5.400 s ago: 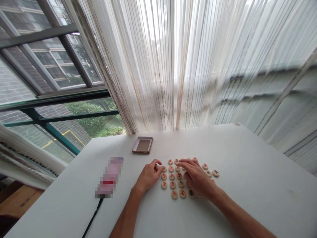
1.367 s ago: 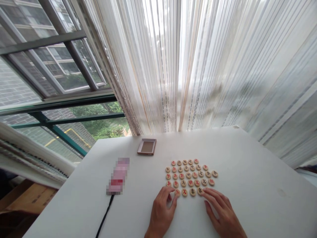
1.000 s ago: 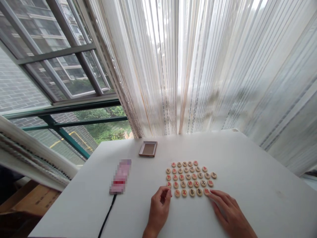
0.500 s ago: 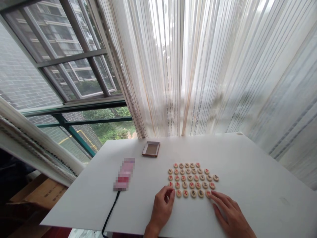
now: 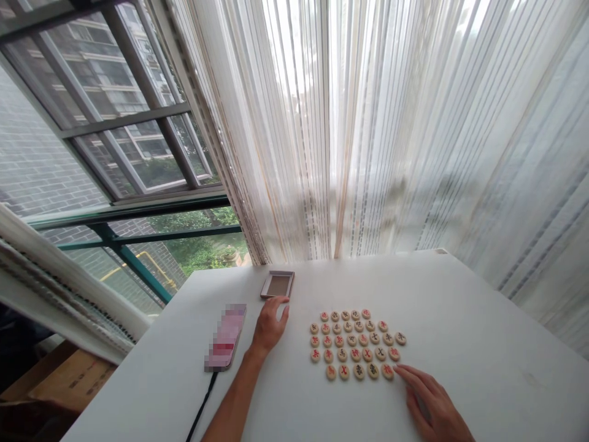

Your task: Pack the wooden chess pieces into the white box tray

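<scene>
Several round wooden chess pieces (image 5: pixel 355 342) with red and black characters lie in rows on the white table (image 5: pixel 460 319). My left hand (image 5: pixel 270 325) reaches across the table with fingers extended and open, its tips just short of a small brown box lid (image 5: pixel 277 285). My right hand (image 5: pixel 430 402) rests flat on the table, fingers stretched out, fingertips touching the near right corner of the rows of pieces. Neither hand holds anything.
A pink blurred device (image 5: pixel 226 336) with a black cable (image 5: pixel 199 411) lies left of my left hand. White sheer curtains (image 5: pixel 368 135) hang behind the table. A window (image 5: pixel 115 141) is at the left, with a cardboard box (image 5: pixel 64 380) on the floor below.
My left hand has left the near left corner of the pieces and moved forward and left toward the brown box lid. The right hand has stayed at the near right corner.
</scene>
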Demonstrator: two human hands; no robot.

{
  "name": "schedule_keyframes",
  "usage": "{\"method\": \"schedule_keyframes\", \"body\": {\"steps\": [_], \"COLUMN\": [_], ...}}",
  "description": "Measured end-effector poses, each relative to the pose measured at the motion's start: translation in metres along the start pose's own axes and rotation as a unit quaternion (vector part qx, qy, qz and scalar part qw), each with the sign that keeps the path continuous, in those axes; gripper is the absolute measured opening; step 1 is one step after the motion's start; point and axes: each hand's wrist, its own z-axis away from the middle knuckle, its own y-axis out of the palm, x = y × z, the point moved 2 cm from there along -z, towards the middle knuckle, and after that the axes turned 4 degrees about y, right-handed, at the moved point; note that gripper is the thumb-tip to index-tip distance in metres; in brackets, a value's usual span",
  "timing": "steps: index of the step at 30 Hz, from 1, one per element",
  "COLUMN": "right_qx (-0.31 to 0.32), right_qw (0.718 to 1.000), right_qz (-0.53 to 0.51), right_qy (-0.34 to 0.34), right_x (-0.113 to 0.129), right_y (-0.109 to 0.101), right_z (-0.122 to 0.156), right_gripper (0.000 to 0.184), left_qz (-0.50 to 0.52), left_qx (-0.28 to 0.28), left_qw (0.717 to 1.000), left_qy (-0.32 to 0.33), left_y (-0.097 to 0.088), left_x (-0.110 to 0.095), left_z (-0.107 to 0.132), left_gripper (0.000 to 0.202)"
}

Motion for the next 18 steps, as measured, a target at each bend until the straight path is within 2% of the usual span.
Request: {"method": "schedule_keyframes", "body": {"steps": [5,9,14,16,18], "right_qx": [0.001,-0.029,-0.068,-0.071,-0.045], "right_qw": [0.998,0.995,0.985,0.973,0.948], "right_qz": [-0.029,-0.050,-0.091,-0.137,-0.220], "right_qy": [0.050,0.078,0.132,0.172,0.224], "right_x": [-0.002,0.001,0.004,0.012,0.028], "right_y": [0.002,-0.004,-0.015,-0.016,-0.015], "right_z": [0.004,0.002,-0.001,-0.008,-0.021], "right_gripper": [0.036,0.032,0.027,0.025,0.026], "left_qz": [-0.055,-0.067,-0.067,-0.063,-0.051], "left_qx": [0.023,0.049,0.034,0.022,0.019], "left_qw": [0.998,0.996,0.995,0.995,0.993], "left_qy": [0.013,0.037,0.067,0.080,0.102], "left_y": [0.013,0.019,0.012,0.006,-0.001], "left_x": [0.035,0.036,0.010,-0.011,-0.040], "left_z": [-0.021,-0.018,-0.008,-0.004,-0.001], "left_gripper": [0.030,0.018,0.023,0.024,0.024]}}
